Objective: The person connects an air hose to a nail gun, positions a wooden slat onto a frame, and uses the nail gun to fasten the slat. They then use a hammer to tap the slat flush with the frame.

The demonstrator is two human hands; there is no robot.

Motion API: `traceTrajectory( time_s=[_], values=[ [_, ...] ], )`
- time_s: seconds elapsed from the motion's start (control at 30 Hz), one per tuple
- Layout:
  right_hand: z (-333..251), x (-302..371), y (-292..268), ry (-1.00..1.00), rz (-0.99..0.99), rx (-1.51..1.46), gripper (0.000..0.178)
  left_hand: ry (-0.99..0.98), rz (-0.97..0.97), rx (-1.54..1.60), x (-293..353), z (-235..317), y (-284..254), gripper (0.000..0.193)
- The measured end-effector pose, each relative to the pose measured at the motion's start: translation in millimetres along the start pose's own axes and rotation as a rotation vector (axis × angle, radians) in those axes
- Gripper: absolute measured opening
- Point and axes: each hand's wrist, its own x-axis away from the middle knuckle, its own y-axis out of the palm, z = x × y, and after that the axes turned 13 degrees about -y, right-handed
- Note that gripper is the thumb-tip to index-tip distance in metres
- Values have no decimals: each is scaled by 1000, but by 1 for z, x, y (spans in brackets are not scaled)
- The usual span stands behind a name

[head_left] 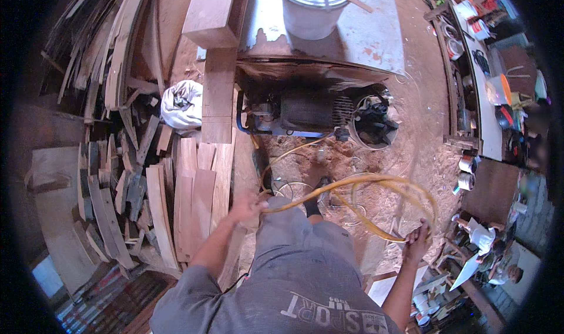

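Note:
A long yellow hose (pixel 370 180) arcs in wide, blurred loops between my two hands. My left hand (pixel 247 208), smeared by motion, is closed around one stretch of it beside my left thigh. Out to the right, my right hand (pixel 416 239) grips the hose where the loops gather. Another length of hose runs up to a dark machine with a blue frame (pixel 305 111), which looks like an air compressor and stands under the table edge. Thin loops of line lie on the dusty ground between my feet and the machine.
A white lidded bucket (pixel 311 17) stands on the table (pixel 376 40) ahead. Stacked timber (pixel 197 199) and a white sack (pixel 182 104) are at the left. A round bin (pixel 376 122) adjoins the machine. Shelving (pixel 479 81) lines the right; another person (pixel 482 237) is at lower right.

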Motion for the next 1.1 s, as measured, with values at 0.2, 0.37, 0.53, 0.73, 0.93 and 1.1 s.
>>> traceTrajectory(
  time_s=[0.2, 0.37, 0.53, 0.73, 0.93, 1.1],
  values=[
    [-8, 0, -29, 448, -70, -266, 24, -592, -407, 456, -64, 192, 3, 43],
    [26, 23, -18, 620, -84, -278, 24, -494, -97, 1077, -148, 359, 0, 28],
    [43, 35, -5, 679, 47, -266, 31, -95, -222, 924, -155, 471, 5, 21],
    [25, 60, 23, 770, -22, -663, 39, 441, -368, 913, -112, 564, 49, 36],
    [23, 57, 7, 805, -229, -808, 45, 690, -956, 1160, -50, 611, 47, 40],
    [20, 24, -15, 782, -270, -808, 52, 414, -1525, 1080, -14, 595, 50, 40]
  ],
)
